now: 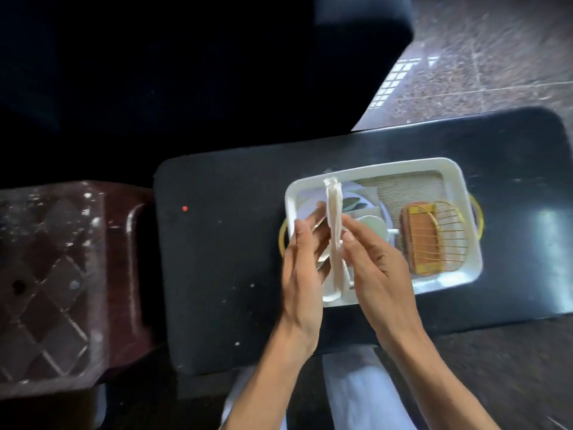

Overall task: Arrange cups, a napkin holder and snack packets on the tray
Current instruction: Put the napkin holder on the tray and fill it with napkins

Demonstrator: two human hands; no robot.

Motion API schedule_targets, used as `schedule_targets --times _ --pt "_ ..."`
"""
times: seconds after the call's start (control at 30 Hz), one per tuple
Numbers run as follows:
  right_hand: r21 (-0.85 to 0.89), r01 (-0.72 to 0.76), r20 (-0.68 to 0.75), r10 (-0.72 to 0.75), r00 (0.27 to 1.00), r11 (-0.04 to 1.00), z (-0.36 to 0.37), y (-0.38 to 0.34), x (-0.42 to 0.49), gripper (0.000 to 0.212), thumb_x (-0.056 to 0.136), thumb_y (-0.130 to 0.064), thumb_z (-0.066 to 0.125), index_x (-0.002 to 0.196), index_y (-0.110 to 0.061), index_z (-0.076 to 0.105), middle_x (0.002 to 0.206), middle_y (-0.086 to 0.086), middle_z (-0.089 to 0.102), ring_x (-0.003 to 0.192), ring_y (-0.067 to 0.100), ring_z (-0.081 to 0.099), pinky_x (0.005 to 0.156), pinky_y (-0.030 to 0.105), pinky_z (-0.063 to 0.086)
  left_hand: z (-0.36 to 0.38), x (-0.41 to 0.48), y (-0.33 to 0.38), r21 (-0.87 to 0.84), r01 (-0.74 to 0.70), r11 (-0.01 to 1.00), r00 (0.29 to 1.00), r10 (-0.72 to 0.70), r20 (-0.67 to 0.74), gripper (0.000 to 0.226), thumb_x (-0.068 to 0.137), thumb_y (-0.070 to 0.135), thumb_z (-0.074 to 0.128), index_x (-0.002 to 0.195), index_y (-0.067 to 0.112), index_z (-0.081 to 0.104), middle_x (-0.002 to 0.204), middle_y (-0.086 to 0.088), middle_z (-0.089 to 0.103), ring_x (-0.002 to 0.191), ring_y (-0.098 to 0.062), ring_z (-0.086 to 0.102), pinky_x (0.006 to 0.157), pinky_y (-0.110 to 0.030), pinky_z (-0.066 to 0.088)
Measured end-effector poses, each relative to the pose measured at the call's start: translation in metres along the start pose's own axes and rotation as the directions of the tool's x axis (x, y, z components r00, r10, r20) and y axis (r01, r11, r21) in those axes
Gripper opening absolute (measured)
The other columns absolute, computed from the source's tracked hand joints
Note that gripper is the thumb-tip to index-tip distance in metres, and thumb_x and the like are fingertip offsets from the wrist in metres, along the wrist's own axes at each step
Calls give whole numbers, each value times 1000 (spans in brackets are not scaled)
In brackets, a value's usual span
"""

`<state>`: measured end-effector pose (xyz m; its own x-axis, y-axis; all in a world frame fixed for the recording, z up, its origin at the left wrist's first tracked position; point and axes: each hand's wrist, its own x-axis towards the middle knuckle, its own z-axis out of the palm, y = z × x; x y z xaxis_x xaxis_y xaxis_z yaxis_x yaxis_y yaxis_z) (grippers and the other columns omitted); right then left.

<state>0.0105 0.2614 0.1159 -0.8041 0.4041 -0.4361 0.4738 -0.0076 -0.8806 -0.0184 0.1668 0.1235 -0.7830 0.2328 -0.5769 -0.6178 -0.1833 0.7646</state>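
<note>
Napkins [335, 231] pressed upright between both hands [341, 259] above the tray [446, 169]

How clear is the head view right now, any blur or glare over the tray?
Head view: motion blur softens both hands and the napkins they hold; the tray is bright but readable; window glare on the floor; upper left is near black.

Open black table [223, 243] left of the white tray [366, 170], bare but for specks; tray's left half crowded by cups [373, 226] and both hands pressing napkins [335, 231]; right half blocked by gold wire holder [434, 237]; maroon stool [62, 274] bounding far left
</note>
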Motion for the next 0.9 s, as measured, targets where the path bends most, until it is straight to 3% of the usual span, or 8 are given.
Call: schedule_targets --times 0.1,0.2,0.27,0.4,0.57,0.77,0.9 --pt "-16 20 -46 -21 999 1000 -48 0 8 30 102 -21 51 120 -39 69 115 -17 72 109 1 67 95 30 53 47 5 -12 41 -3 999 998 0 64 46 92 61 39 112 38 74 120 6 77 117 -9 70 100 -31 56" --pt "-76 61 -87 -68 994 995 -90 1 13 31 102 -24 48 122 -38 67 117 -17 72 110 1 66 90 19 52 92 10 -27 75 -8 997 995 0 100 46 99 64 36 111 38 73 123 7 75 121 -7 67 109 -43 50" --pt "-94 51 -139 -63 988 994 -112 4 18 31 102 -23 48 121 -38 68 115 -14 72 109 2 66 89 21 51 120 14 -38 74 4 997 995 -12 102 47 97 64 35 110 39 73 125 6 74 123 -9 65 112 -46 47" --pt "-212 -15 -226 -34 973 977 -147 17 30 31 102 -24 49 115 -43 70 112 -15 69 106 -3 63 90 26 50 157 23 -59 74 82 994 992 -89 85 54 98 62 34 117 29 72 130 -3 71 127 -18 63 114 -49 44" --pt "-267 -101 -240 36 970 958 -170 37 48 29 101 -25 50 113 -42 69 108 -19 65 103 -3 61 90 29 52 178 32 -84 90 184 979 980 -190 54 58 103 57 33 135 20 65 136 -2 68 130 -15 61 116 -45 43" --pt "-313 -102 -189 43 981 944 -177 50 61 26 100 -23 53 112 -42 67 102 -19 69 94 -8 63 75 15 52 184 40 -101 147 212 966 977 -209 -32 61 96 65 36 134 27 64 138 2 67 132 -14 59 117 -45 42" --pt "-372 -86 -198 12 980 924 -177 51 61 26 99 -18 57 117 -35 64 93 -33 57 93 -26 53 72 -3 42 186 43 -102 168 203 965 979 -193 -72 64 91 69 34 129 29 67 134 3 70 129 -12 61 115 -45 44"
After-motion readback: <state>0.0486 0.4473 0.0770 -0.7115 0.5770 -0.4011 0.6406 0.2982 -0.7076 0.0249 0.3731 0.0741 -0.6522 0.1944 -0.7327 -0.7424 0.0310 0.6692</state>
